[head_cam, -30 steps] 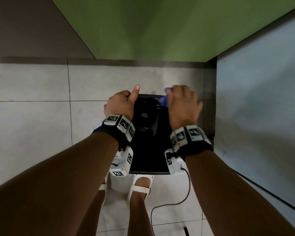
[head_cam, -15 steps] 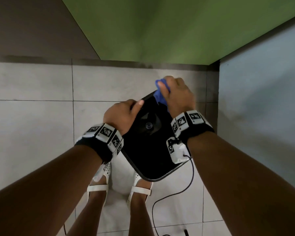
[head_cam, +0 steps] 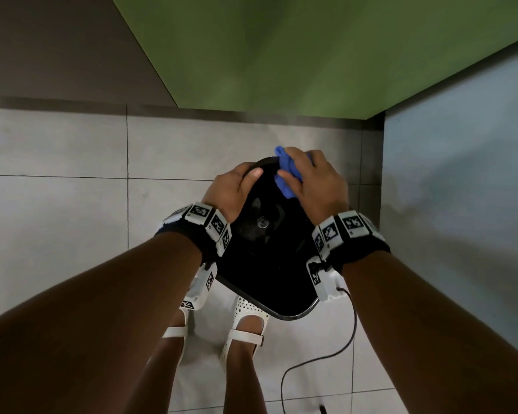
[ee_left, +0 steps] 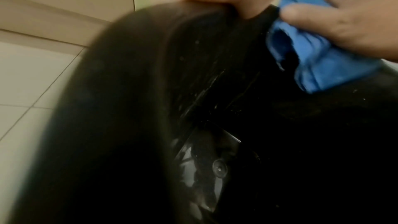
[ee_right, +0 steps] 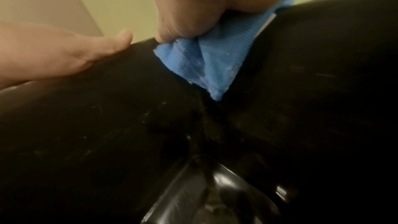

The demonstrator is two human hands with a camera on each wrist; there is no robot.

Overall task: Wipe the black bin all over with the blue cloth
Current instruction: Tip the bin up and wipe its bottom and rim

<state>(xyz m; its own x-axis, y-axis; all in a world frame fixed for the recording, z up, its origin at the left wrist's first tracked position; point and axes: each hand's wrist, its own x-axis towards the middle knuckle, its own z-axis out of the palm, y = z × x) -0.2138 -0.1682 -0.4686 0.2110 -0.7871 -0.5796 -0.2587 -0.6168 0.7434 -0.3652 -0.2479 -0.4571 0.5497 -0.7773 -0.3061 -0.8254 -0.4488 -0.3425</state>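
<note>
I have the black bin [head_cam: 269, 264] lifted over the tiled floor [head_cam: 57, 204] in front of my feet, its open mouth turned up toward me. My left hand [head_cam: 232, 191] is curled over the far rim, thumb lying on the edge. My right hand [head_cam: 317, 180] is clenched on the bunched blue cloth [head_cam: 286, 174], pressing it against the rim just beside my left thumb.
</note>
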